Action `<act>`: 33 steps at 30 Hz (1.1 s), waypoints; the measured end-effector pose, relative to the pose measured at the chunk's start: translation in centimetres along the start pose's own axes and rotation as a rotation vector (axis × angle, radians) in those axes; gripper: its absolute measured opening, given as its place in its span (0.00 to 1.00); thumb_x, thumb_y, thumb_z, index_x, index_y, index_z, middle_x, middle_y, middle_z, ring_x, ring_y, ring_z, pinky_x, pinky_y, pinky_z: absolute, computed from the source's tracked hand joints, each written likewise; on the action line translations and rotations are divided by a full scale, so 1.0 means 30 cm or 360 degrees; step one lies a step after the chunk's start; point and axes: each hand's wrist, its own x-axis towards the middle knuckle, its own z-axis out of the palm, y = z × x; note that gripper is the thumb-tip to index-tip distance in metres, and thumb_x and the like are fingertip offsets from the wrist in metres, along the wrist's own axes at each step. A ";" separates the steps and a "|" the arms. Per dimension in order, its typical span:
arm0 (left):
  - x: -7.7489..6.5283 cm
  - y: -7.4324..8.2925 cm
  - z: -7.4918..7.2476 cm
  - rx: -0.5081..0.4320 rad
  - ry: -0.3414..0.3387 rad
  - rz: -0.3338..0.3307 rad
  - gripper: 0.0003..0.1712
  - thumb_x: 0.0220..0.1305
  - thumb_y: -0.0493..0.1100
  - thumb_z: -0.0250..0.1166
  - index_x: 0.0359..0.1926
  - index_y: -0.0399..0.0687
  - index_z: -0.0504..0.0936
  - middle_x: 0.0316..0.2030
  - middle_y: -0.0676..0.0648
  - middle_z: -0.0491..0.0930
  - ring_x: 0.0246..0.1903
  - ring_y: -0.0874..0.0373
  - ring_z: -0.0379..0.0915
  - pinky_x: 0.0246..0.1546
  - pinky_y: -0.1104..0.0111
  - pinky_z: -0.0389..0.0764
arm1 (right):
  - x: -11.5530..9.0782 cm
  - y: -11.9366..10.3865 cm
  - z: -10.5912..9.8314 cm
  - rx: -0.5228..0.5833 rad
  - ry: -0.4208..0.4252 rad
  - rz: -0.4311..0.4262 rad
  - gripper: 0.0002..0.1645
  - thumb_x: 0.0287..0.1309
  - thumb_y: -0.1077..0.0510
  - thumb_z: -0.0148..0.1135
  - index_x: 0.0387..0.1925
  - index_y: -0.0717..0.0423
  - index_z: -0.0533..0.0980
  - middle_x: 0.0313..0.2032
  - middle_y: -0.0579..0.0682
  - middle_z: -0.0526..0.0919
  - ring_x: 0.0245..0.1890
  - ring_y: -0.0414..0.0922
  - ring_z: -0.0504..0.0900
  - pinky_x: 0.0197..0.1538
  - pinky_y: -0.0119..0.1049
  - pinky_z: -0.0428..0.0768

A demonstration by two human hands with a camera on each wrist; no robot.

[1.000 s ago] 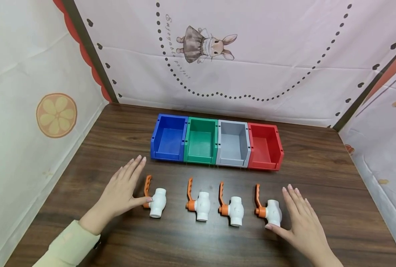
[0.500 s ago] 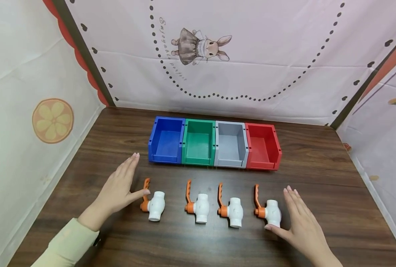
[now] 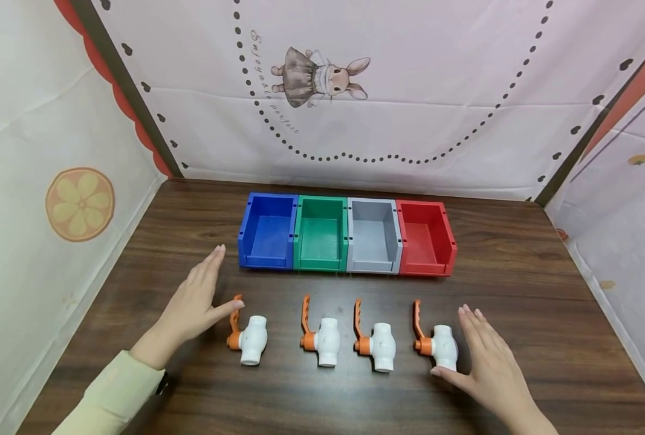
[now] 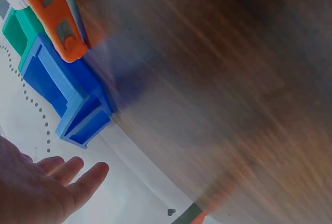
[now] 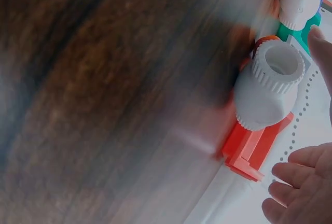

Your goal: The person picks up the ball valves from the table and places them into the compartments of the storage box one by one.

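Note:
White ball valves with orange lever handles lie in a row on the table. My left hand [image 3: 194, 302] is beside the leftmost valve [image 3: 254, 341], fingers extended, its thumb overlapping the orange handle in the head view. That handle [image 4: 57, 22] shows apart from the fingers in the left wrist view. At the other end, my right hand [image 3: 488, 362] has its fingers extended next to the rightmost valve [image 3: 444, 347], thumb tip right at the valve's near end. Two more valves, one left of centre [image 3: 329, 342] and one right of it [image 3: 383, 347], lie between the hands. Neither hand holds anything.
Behind the valves stand joined bins: blue [image 3: 266, 263], green [image 3: 320, 264], grey [image 3: 373, 266] and red [image 3: 424, 269], with their low fronts facing me. Printed cloth [image 3: 409, 78] hangs behind the wooden table [image 3: 278, 399] and along both sides.
My left thumb has shifted from over the leftmost valve's orange collar to over its handle. The right hand stays almost still, while the head view has shifted slightly.

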 end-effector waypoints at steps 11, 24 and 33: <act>0.049 -0.006 0.005 -0.0027 0.0000 -0.0015 0.59 0.56 0.59 0.66 0.75 0.45 0.39 0.73 0.38 0.47 0.67 0.34 0.51 0.60 0.35 0.59 | 0.011 -0.006 0.019 0.0019 0.0016 0.0016 0.69 0.25 0.30 0.76 0.66 0.65 0.63 0.62 0.65 0.69 0.61 0.62 0.67 0.59 0.56 0.67; 0.092 -0.001 0.027 -0.0051 -0.0069 -0.0059 0.58 0.59 0.60 0.63 0.75 0.44 0.37 0.73 0.35 0.46 0.69 0.35 0.47 0.64 0.38 0.54 | 0.022 -0.022 0.027 0.0032 -0.0101 0.0096 0.69 0.25 0.30 0.77 0.66 0.66 0.62 0.62 0.66 0.69 0.61 0.62 0.66 0.56 0.61 0.68; 0.129 -0.017 0.045 -0.0089 -0.0002 -0.0049 0.57 0.60 0.62 0.61 0.75 0.42 0.38 0.73 0.34 0.47 0.69 0.35 0.47 0.64 0.38 0.55 | 0.021 -0.009 0.044 0.0025 0.0028 0.0019 0.68 0.24 0.30 0.77 0.64 0.66 0.65 0.60 0.65 0.71 0.60 0.62 0.67 0.55 0.59 0.67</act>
